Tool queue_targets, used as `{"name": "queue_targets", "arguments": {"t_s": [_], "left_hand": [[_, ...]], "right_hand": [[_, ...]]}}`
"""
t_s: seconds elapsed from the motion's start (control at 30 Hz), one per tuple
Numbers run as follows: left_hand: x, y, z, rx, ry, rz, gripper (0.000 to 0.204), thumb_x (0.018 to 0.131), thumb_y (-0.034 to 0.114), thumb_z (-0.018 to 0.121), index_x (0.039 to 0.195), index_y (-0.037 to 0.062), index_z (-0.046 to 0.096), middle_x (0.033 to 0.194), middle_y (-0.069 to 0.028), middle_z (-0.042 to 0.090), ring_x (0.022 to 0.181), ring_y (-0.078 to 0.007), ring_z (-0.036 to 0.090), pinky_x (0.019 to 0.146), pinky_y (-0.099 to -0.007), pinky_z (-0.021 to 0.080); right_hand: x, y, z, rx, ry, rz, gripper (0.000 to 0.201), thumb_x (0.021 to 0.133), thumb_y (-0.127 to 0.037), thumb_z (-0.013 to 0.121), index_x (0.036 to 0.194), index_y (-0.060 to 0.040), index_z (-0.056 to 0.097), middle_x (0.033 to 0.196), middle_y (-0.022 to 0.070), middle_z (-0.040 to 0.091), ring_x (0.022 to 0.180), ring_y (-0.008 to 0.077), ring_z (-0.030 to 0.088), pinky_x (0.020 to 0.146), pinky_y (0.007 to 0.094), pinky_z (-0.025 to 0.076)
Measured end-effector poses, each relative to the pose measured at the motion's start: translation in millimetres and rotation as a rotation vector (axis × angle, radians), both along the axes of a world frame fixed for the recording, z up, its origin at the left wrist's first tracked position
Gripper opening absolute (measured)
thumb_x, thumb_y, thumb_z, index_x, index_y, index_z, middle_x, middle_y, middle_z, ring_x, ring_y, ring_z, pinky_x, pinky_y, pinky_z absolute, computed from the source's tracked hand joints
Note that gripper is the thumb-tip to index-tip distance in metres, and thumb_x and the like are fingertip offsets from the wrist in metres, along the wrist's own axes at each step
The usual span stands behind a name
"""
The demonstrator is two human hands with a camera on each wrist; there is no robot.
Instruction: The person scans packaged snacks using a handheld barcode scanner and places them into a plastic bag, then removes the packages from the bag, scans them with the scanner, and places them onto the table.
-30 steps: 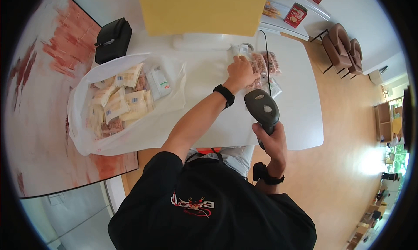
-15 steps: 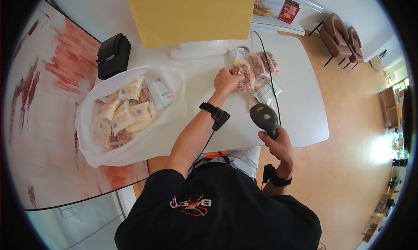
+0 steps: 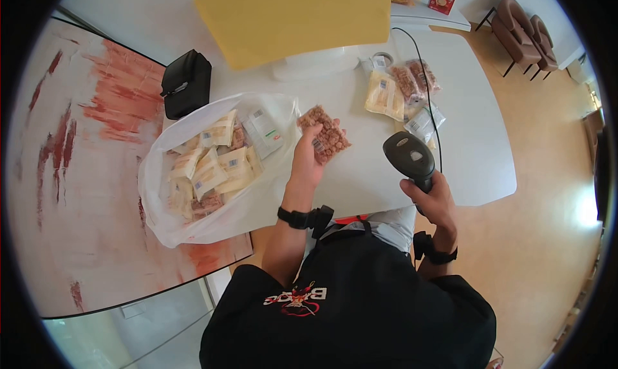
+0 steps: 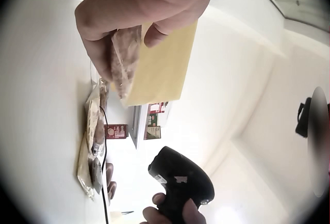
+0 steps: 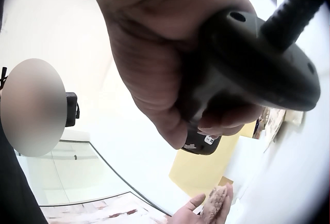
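In the head view my left hand (image 3: 308,160) grips a clear packet of reddish-brown pieces (image 3: 331,140), thumb on top, over the table beside the plastic bag's right edge. In the left wrist view the packet (image 4: 125,61) sits between thumb and fingers. My right hand (image 3: 439,202) holds a black barcode scanner (image 3: 410,154) by its handle, its head tilted toward the pile at the back. The right wrist view shows the fingers wrapped around the scanner handle (image 5: 198,95). An open white plastic bag (image 3: 153,202) at the left contains several cream packets (image 3: 209,173) and a white-grey packet (image 3: 262,132).
At the back right lie a cream packet (image 3: 385,97), reddish packets (image 3: 412,79) and a silvery packet (image 3: 425,122), with the scanner's black cable (image 3: 430,86) across them. A yellow panel (image 3: 293,25) stands behind. A black case (image 3: 187,83) sits behind the bag.
My left hand has taken a reddish-brown packet from the pile and brought it left and nearer to me. A cream packet shows in the pile. The right hand still holds the scanner.
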State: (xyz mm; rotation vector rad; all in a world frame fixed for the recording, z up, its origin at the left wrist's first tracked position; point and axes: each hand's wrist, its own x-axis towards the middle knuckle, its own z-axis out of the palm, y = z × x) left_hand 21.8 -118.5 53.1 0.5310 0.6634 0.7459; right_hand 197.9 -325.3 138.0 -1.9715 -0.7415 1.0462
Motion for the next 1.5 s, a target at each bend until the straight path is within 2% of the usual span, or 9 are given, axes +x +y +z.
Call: {"name": "queue_targets", "arguments": {"t_s": [0.17, 0.27, 0.4, 0.57, 0.77, 0.87, 1.13, 1.43, 1.5], "left_hand": [[-30.7, -9.2, -10.5, -0.145, -0.241, -0.01, 0.043, 0.103, 0.03, 0.042, 0.138, 0.0065, 0.042, 0.131, -0.0141, 0.057, 0.119, -0.0297, 0.056, 0.104, -0.048, 0.046], [-31.8, -18.5, -9.3, -0.121, -0.177, 0.053, 0.042, 0.106, 0.033, 0.035, 0.138, 0.0069, 0.044, 0.131, -0.0112, 0.057, 0.119, -0.0273, 0.056, 0.105, -0.0474, 0.044], [-33.3, -24.0, -11.8, -0.107, -0.172, 0.016, 0.042, 0.107, 0.032, 0.033, 0.138, 0.0068, 0.045, 0.131, -0.0113, 0.057, 0.119, -0.026, 0.056, 0.105, -0.0453, 0.043], [-34.6, -30.7, -14.2, -0.164, -0.307, 0.001, 0.045, 0.106, 0.034, 0.037, 0.139, 0.0039, 0.044, 0.131, -0.014, 0.058, 0.119, -0.0274, 0.057, 0.105, -0.0446, 0.044], [-68.4, -46.6, 0.5, -0.069, -0.091, 0.262, 0.045, 0.102, 0.031, 0.044, 0.137, 0.0018, 0.046, 0.132, -0.0169, 0.057, 0.116, -0.0275, 0.059, 0.101, -0.0428, 0.048], [-91.6, -48.7, 2.0, -0.098, -0.102, 0.46, 0.039, 0.099, 0.021, 0.046, 0.131, -0.0003, 0.05, 0.123, -0.014, 0.062, 0.112, -0.0264, 0.062, 0.099, -0.0415, 0.049], [-150.6, -31.4, 19.0, 0.2, 0.15, 0.91, 0.028, 0.094, 0.008, 0.056, 0.12, -0.0033, 0.055, 0.113, -0.0093, 0.065, 0.101, -0.0204, 0.066, 0.087, -0.0348, 0.057], [-189.9, 59.5, 40.4, 0.348, 0.145, 0.851, 0.027, 0.092, 0.006, 0.059, 0.118, -0.0013, 0.055, 0.112, -0.0088, 0.063, 0.098, -0.0188, 0.064, 0.084, -0.027, 0.053], [-198.8, 72.1, 38.9, 0.385, 0.275, 0.861, 0.033, 0.093, 0.006, 0.058, 0.124, -0.0028, 0.052, 0.12, -0.0106, 0.061, 0.108, -0.0208, 0.061, 0.093, -0.0285, 0.049]], "right_hand": [[-12.4, 2.2, -8.0, 0.153, 0.05, 0.138, 0.034, 0.084, -0.024, 0.075, 0.106, 0.0, 0.065, 0.083, 0.0036, 0.064, 0.076, 0.0109, 0.055, 0.071, 0.0297, 0.047], [-23.6, 8.0, -1.7, 0.209, 0.108, 0.253, 0.034, 0.085, -0.022, 0.074, 0.109, -0.0001, 0.064, 0.084, 0.0044, 0.064, 0.077, 0.0109, 0.055, 0.073, 0.0295, 0.048], [-34.0, 14.4, -6.9, 0.235, 0.063, 0.427, 0.039, 0.084, -0.02, 0.074, 0.114, 0.0006, 0.062, 0.09, 0.0114, 0.069, 0.081, 0.0184, 0.063, 0.079, 0.0339, 0.05], [-43.9, 26.5, 8.2, 0.104, 0.042, 0.536, 0.04, 0.083, -0.02, 0.074, 0.115, 0.0006, 0.062, 0.093, 0.0129, 0.07, 0.084, 0.0195, 0.065, 0.081, 0.0346, 0.05], [-42.1, 24.9, -3.0, 0.124, 0.093, 0.377, 0.039, 0.082, -0.017, 0.074, 0.115, 0.0006, 0.062, 0.089, 0.0073, 0.068, 0.083, 0.0126, 0.059, 0.08, 0.0307, 0.049], [-37.9, 24.3, -1.9, 0.095, 0.083, 0.369, 0.039, 0.081, -0.017, 0.075, 0.114, 0.0009, 0.062, 0.09, 0.0074, 0.068, 0.084, 0.0132, 0.059, 0.081, 0.031, 0.049], [-34.8, 24.2, -2.6, 0.107, 0.07, 0.33, 0.041, 0.081, -0.019, 0.074, 0.115, 0.0012, 0.062, 0.094, 0.009, 0.068, 0.087, 0.0151, 0.059, 0.084, 0.0319, 0.048], [-38.8, 25.7, 1.5, 0.129, 0.075, 0.336, 0.041, 0.083, -0.02, 0.074, 0.116, 0.001, 0.062, 0.094, 0.0086, 0.068, 0.087, 0.0152, 0.059, 0.084, 0.0319, 0.048], [-37.4, 23.1, 1.8, 0.128, 0.063, 0.327, 0.042, 0.083, -0.02, 0.074, 0.116, 0.0009, 0.062, 0.094, 0.0086, 0.068, 0.087, 0.0152, 0.059, 0.084, 0.032, 0.048]]}}
